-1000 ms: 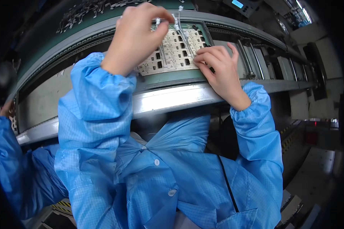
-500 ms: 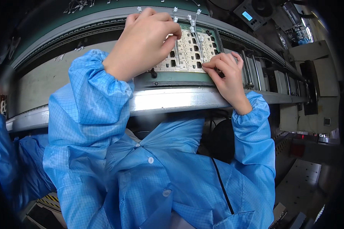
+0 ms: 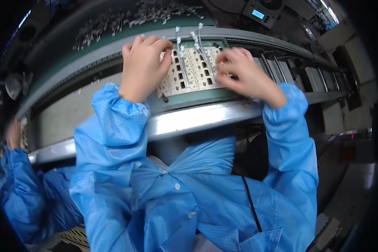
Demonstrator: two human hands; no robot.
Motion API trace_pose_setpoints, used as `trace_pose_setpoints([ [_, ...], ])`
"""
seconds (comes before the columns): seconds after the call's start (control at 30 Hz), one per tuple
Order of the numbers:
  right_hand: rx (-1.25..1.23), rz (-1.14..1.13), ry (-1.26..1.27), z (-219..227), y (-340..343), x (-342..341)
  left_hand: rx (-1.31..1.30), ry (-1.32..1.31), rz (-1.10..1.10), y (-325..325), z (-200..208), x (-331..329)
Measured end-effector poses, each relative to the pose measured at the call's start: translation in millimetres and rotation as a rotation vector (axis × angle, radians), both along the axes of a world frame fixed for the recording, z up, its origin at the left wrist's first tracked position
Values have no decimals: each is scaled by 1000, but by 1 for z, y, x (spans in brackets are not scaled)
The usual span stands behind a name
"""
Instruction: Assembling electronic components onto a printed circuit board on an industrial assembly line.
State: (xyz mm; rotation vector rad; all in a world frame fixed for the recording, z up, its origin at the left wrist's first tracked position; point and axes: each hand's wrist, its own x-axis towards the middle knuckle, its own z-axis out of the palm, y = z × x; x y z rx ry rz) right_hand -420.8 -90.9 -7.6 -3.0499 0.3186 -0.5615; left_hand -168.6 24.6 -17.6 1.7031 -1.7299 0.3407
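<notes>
A pale circuit board panel (image 3: 193, 69) with rows of black components lies in a green carrier (image 3: 189, 97) on the rail track. Thin cables with white connectors (image 3: 196, 40) lie across it and stick out past its far edge. My left hand (image 3: 146, 65) is over the panel's left part, thumb and forefinger closed together; anything between them is too small to make out. Over the panel's right edge is my right hand (image 3: 248, 75), fingers bent and smeared by motion. Whether it holds anything is unclear. Both hands cover parts of the panel.
Many loose cables with white connectors (image 3: 143, 14) lie on the green surface beyond the track. A metal rail (image 3: 197, 118) runs along the near side. A device with a lit screen (image 3: 258, 14) stands at far right. Another person's blue sleeve (image 3: 23, 180) is at left.
My right hand has lifted from the panel's near right corner and moved farther up its right edge. My left hand has shifted slightly left over the panel. The whole view has also shifted.
</notes>
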Motion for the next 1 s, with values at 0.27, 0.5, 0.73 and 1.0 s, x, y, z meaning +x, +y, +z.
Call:
trace_pose_setpoints([
  [0.27, 260, -416, -549, -37, -134, 36, 413, -27, 271, -99, 37, -60],
  [0.5, -177, -455, -593, -15, -145, -2, 556, -205, 342, -147, 17, -55],
  [0.73, -55, -377, -575, -18, -135, -1, 459, -137, 293, -151, 2, -68],
  [1.0, 12, -352, -523, -20, -132, 1, 146, -503, 39, -140, -12, -76],
])
